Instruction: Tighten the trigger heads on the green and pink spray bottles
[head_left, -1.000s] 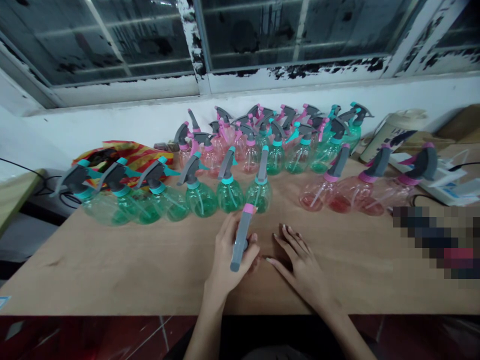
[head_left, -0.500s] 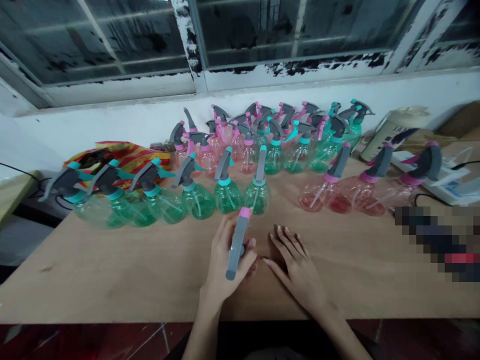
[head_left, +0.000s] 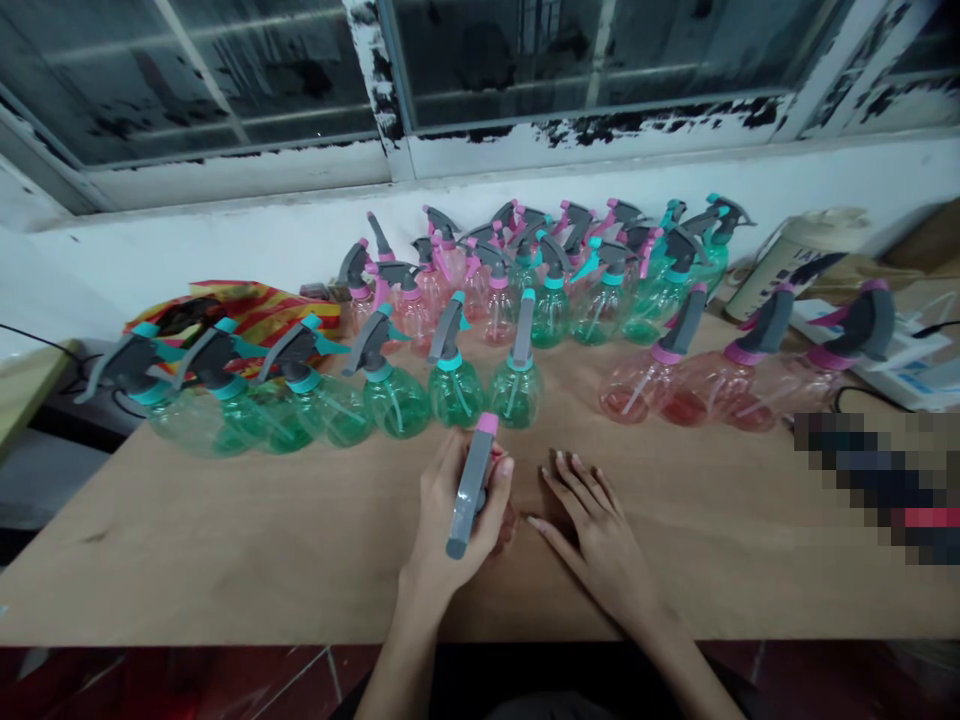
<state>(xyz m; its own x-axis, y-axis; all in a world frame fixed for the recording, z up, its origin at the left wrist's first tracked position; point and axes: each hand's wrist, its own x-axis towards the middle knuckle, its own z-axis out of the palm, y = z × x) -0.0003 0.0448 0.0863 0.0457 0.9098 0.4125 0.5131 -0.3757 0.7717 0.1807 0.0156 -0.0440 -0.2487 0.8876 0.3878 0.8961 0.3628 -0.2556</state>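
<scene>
My left hand (head_left: 442,510) is closed around the neck of a pink spray bottle (head_left: 471,490) at the front middle of the wooden table. Its grey trigger head with a pink nozzle points away from me, and most of the clear pink body is hidden under the hand. Flat on the tabletop to the right lies my right hand (head_left: 596,535), fingers spread and holding nothing. Just beyond the left hand stands a green spray bottle (head_left: 514,390), the end one of a row of several green bottles. Three pink spray bottles (head_left: 630,385) stand beyond the right hand.
Many more pink and green spray bottles (head_left: 551,310) crowd the back of the table (head_left: 247,560) by the wall. A red-and-yellow striped bag (head_left: 277,325) lies back left. At the back right are a pale cylindrical container (head_left: 791,265), a white device and a blurred-out patch.
The left thumb has shifted up along the bottle's trigger head, which has tilted very slightly. My right hand stays in place. The view has shifted a little.
</scene>
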